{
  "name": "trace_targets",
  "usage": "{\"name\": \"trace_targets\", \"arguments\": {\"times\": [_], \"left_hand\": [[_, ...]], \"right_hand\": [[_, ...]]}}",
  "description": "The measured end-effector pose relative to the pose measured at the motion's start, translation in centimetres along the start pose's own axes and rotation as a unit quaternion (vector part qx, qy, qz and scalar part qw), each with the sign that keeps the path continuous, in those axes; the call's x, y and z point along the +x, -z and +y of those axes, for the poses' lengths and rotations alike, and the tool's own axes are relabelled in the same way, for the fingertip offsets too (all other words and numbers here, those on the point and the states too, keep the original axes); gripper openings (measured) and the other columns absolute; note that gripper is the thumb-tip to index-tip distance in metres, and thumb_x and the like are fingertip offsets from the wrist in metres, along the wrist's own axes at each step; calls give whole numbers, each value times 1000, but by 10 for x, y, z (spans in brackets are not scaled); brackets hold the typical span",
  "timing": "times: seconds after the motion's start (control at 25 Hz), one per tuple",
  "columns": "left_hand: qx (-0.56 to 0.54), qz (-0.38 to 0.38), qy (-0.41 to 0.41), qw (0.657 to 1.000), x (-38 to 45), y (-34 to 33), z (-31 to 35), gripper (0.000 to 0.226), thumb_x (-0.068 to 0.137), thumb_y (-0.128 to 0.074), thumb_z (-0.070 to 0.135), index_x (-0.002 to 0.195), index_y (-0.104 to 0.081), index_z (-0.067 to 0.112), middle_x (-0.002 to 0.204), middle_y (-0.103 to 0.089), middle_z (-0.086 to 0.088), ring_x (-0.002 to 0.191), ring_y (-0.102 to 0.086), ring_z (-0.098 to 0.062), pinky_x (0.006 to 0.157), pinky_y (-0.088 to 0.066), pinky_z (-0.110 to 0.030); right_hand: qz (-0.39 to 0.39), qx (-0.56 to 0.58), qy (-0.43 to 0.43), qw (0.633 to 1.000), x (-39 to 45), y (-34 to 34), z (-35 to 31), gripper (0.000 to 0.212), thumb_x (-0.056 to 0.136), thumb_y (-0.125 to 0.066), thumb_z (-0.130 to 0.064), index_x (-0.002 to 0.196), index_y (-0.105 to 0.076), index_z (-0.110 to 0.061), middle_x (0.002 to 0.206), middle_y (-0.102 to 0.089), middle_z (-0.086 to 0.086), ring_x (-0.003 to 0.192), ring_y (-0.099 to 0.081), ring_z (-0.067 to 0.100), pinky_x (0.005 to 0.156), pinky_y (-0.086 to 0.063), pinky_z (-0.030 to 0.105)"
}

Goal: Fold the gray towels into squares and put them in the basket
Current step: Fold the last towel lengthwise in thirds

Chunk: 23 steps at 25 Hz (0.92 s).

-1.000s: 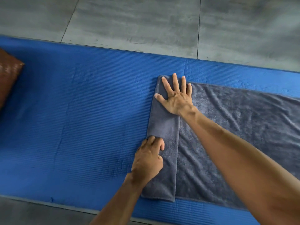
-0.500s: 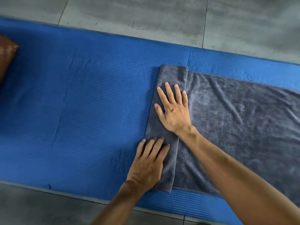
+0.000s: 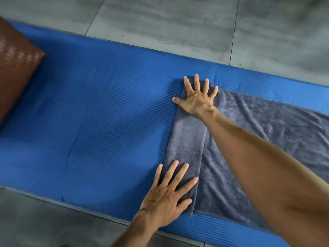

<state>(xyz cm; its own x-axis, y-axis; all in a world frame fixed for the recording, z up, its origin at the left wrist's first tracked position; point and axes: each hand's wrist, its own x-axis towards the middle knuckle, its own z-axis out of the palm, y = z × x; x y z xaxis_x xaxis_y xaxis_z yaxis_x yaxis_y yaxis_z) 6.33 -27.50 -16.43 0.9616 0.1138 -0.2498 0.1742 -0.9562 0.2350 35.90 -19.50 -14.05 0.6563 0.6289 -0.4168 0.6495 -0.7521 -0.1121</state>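
You are pressing flat the first narrow fold at the left end of the gray towel [image 3: 258,139], which is lying lengthwise on the blue foam mat [image 3: 89,122] and running off the frame toward 3 o'clock. Your right hand [image 3: 197,98] is lying splayed on the far end of the folded strip, toward 12 o'clock, fingers straight and gripping nothing; your left hand [image 3: 169,195] is lying just as flat on the near end, toward 6 o'clock, palm down and likewise grasping nothing. I judge the task to be at an early stage: only one fold is showing, the long remainder is lying single-layered and rumpled, and no basket is appearing in view. The next move is probably calling for you to pinch both corners of the strip and carry it over toward 3 o'clock, keeping the edges aligned. The towel is looking plush, like microfiber, with a soft nap and shallow creases; it is likely going to drape limply and slip unless both ends are moving together. The mat is finely ribbed and cushioned, sitting on smooth gray floor tiles [image 3: 160,24]. A brown woven cushion [image 3: 16,66] is resting at 9 o'clock.
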Motion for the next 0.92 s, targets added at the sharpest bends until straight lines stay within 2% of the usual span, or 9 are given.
{"name": "trace_targets", "arguments": {"times": [0.04, 0.12, 0.16, 0.24, 0.36, 0.44, 0.64, 0.8, 0.92], "left_hand": [[-13, 16, 6, 1000, 0, 1, 3, 56, 98, -33, 57, 150, -27, 37, 164, -13, -2, 150, -9, -29, 111, -9, -60], [-90, 75, 38, 992, 4, 8, 8, 40, 98, -38, 46, 135, -47, 34, 155, -33, 2, 144, -28, -23, 110, -24, -55], [-142, 122, 68, 980, 9, 13, 11, 30, 97, -43, 39, 124, -53, 31, 145, -44, 3, 132, -42, -20, 104, -36, -50], [-232, 210, 173, 934, 19, 23, 12, 22, 90, -52, 26, 112, -56, 25, 126, -52, 2, 107, -51, -19, 89, -47, -40], [-301, 200, 335, 870, 27, 32, 5, 35, 83, -67, 24, 115, -53, 18, 111, -56, -1, 100, -52, -24, 84, -43, -40], [-305, 146, 377, 862, 31, 34, -2, 39, 82, -69, 30, 114, -53, 15, 105, -62, -5, 99, -57, -28, 83, -43, -41], [-300, 83, 393, 865, 36, 43, -8, 25, 86, -65, 33, 81, -46, 18, 82, -61, -3, 87, -64, -29, 69, -37, -31], [-347, 102, 422, 831, 29, 55, -26, 17, 88, -63, 28, 85, -52, 16, 78, -59, 1, 83, -62, -28, 67, -36, -28], [-342, 109, 410, 838, 15, 66, -49, 15, 88, -63, 28, 90, -54, 15, 80, -63, -1, 84, -63, -28, 70, -44, -31]], "right_hand": [[61, -21, 11, 998, -9, 1, -5, 88, 90, -43, -68, 157, 1, -33, 165, 10, 4, 150, 8, 38, 115, 5, 66], [183, -30, 23, 982, -42, -6, -14, 73, 91, -50, -54, 150, -27, -16, 154, -31, 14, 141, -30, 38, 114, -19, 60], [207, -2, 16, 978, -61, -13, -18, 61, 92, -49, -52, 137, -43, -11, 137, -51, 15, 126, -48, 36, 106, -31, 55], [156, 60, -17, 986, -90, -27, -23, 47, 93, -47, -52, 109, -60, -10, 107, -68, 11, 102, -64, 32, 93, -39, 45], [92, 80, -49, 991, -110, -43, -26, 48, 92, -49, -56, 101, -64, -11, 101, -70, 8, 94, -67, 31, 80, -47, 39], [97, 58, -45, 993, -109, -41, -30, 46, 91, -50, -51, 104, -64, -9, 103, -69, 9, 94, -67, 30, 80, -47, 39], [75, 54, -16, 996, -112, -35, -37, 32, 94, -46, -33, 107, -61, -8, 107, -69, 9, 98, -66, 30, 87, -43, 40], [61, 223, -5, 973, -111, -28, -44, 23, 96, -45, -30, 100, -52, -9, 106, -67, 12, 98, -63, 34, 78, -45, 39], [14, 310, 1, 951, -107, -18, -60, 18, 96, -44, -29, 91, -44, -12, 102, -65, 14, 94, -59, 33, 71, -40, 35]]}}
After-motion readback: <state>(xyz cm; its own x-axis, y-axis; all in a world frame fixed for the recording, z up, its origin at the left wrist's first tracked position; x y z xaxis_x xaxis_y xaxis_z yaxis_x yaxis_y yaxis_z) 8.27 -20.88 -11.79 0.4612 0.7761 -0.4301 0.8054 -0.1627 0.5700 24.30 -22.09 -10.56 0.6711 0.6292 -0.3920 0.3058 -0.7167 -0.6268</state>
